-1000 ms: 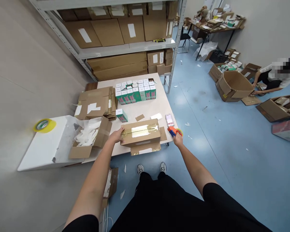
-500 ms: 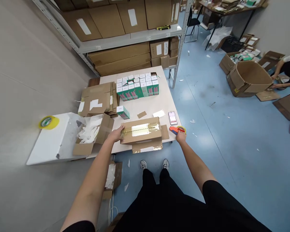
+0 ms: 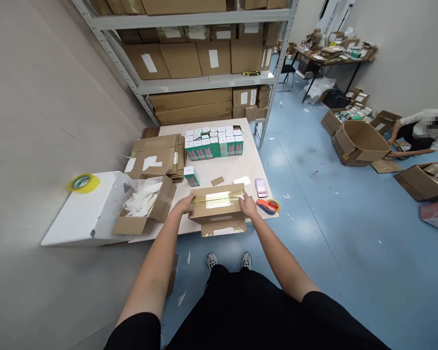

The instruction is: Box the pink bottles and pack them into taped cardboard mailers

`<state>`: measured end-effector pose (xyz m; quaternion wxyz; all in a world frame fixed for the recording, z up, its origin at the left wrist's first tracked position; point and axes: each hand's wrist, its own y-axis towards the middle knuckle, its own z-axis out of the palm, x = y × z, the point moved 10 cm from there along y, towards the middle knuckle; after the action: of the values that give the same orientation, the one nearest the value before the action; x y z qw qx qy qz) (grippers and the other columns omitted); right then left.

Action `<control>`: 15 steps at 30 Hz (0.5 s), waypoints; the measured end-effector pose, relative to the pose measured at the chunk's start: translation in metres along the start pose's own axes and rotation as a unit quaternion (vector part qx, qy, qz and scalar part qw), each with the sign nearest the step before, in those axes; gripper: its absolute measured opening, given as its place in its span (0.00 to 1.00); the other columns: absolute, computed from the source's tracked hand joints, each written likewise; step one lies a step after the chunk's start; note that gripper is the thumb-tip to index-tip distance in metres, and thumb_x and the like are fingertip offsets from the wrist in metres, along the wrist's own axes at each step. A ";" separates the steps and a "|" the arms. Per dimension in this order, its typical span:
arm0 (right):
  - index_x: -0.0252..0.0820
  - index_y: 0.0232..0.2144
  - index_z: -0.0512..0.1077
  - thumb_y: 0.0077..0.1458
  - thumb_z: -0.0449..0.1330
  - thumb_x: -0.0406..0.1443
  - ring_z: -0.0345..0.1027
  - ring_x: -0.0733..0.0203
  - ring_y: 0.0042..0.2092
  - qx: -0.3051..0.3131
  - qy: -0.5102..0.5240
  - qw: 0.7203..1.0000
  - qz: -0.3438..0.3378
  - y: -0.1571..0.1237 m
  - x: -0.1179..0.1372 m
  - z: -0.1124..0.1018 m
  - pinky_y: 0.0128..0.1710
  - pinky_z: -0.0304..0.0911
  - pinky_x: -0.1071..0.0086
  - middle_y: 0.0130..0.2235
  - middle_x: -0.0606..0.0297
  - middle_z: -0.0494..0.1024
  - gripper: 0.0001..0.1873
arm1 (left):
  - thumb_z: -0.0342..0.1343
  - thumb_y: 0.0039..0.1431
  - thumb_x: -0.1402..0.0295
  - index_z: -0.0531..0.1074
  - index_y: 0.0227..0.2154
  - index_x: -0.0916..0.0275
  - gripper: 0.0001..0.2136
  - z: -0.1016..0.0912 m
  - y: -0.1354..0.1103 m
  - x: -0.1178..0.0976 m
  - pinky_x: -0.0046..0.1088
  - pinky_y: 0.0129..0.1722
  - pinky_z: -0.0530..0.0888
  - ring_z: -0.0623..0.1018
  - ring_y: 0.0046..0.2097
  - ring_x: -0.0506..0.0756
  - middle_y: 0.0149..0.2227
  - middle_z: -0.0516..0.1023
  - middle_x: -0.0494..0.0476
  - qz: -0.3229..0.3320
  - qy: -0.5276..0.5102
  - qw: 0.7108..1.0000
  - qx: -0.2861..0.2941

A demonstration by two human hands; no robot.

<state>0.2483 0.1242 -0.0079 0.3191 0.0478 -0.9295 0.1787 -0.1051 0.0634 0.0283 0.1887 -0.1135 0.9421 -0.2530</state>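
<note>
A taped brown cardboard box [image 3: 217, 208] sits at the near edge of the pale table [image 3: 241, 165]. My left hand [image 3: 186, 203] grips its left end and my right hand [image 3: 247, 204] grips its right end, fingers closed against the sides. An orange and blue tape dispenser [image 3: 268, 206] lies on the table just right of my right hand, untouched. A flap with clear tape [image 3: 223, 227] hangs below the box front.
Green and white small boxes [image 3: 214, 142] stand in rows at the table's far side, flat cartons [image 3: 156, 155] to their left. An open box of white filler [image 3: 146, 206] and a tape roll [image 3: 83, 183] are at left. Shelving [image 3: 204, 82] stands behind. Another person [image 3: 419, 133] crouches by open cartons [image 3: 359, 141] at right.
My right hand let go of the tape dispenser and moved left onto the right end of the taped box. My left hand stayed on the box's left end.
</note>
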 end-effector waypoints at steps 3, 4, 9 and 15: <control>0.33 0.68 0.59 0.70 0.51 0.53 0.73 0.41 0.58 -0.006 -0.042 0.998 0.036 0.004 0.002 0.001 0.55 0.65 0.60 0.55 0.41 0.79 0.36 | 0.75 0.31 0.70 0.57 0.73 0.54 0.60 0.004 -0.001 0.001 0.35 0.67 0.65 0.65 0.71 0.69 0.77 0.47 0.63 0.026 -0.063 0.998 0.003; 0.32 0.67 0.59 0.71 0.50 0.52 0.73 0.40 0.59 -0.006 -0.045 0.998 0.052 0.006 0.002 0.001 0.55 0.65 0.60 0.55 0.40 0.79 0.35 | 0.76 0.32 0.67 0.56 0.73 0.54 0.60 0.005 -0.003 0.002 0.34 0.68 0.63 0.63 0.73 0.67 0.77 0.47 0.61 0.038 -0.087 0.995 0.000; 0.31 0.60 0.66 0.71 0.52 0.50 0.73 0.42 0.58 0.014 0.005 0.992 0.122 0.015 0.000 -0.003 0.53 0.65 0.61 0.57 0.38 0.78 0.29 | 0.69 0.50 0.48 0.61 0.71 0.58 0.47 0.005 -0.014 0.011 0.33 0.69 0.60 0.60 0.74 0.64 0.75 0.56 0.62 0.022 -0.172 0.978 -0.116; 0.34 0.55 0.71 0.67 0.58 0.52 0.76 0.46 0.53 -0.002 0.026 0.992 0.121 0.004 0.012 -0.016 0.49 0.66 0.64 0.54 0.42 0.80 0.28 | 0.66 0.52 0.43 0.74 0.59 0.61 0.36 0.031 -0.016 0.021 0.37 0.60 0.71 0.75 0.63 0.68 0.63 0.76 0.69 -0.057 -0.299 0.948 -0.096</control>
<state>0.2478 0.1337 0.0103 0.3192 -0.0703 -0.9203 0.2149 -0.1096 0.0296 0.0054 0.4351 -0.2545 0.8544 -0.1263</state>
